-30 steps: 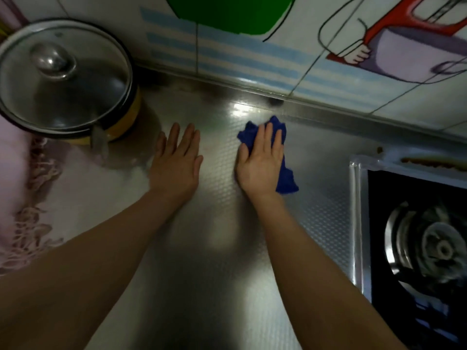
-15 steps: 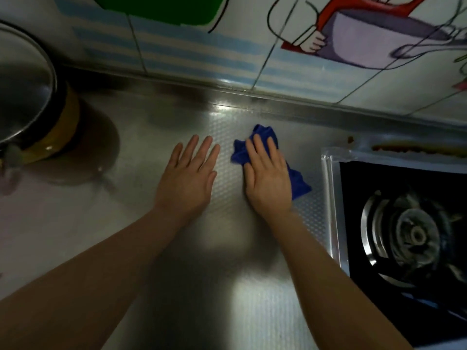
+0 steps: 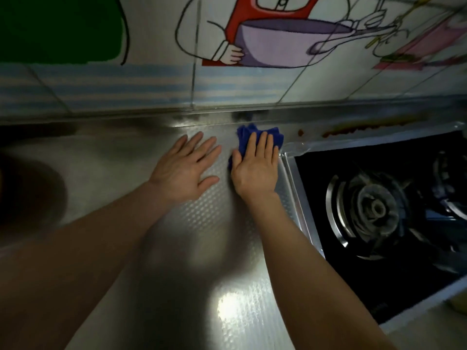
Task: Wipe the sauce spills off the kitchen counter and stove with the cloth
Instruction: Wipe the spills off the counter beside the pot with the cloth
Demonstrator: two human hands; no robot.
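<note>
A blue cloth [image 3: 246, 136] lies bunched on the steel counter [image 3: 197, 248], close to the back wall. My right hand [image 3: 256, 168] presses flat on top of it, so only its far edge and a bit at the left show. My left hand [image 3: 185, 168] rests flat on the counter beside it, fingers spread, holding nothing. Just right of the cloth a streak of reddish-brown sauce [image 3: 353, 128] runs along the counter behind the stove [image 3: 394, 215], with a small sauce spot [image 3: 300, 132] at its left end. The stove's steel rim almost touches my right hand.
The black glass stove top carries a round burner [image 3: 374, 210] on the right. The tiled wall with cartoon pictures [image 3: 252, 46] closes off the back. A dark shadow [image 3: 30, 193] falls on the counter at far left.
Both hands and the cloth have slid right along the counter toward the stove's corner. The view has turned right, so the lidded pot at left is out of sight.
</note>
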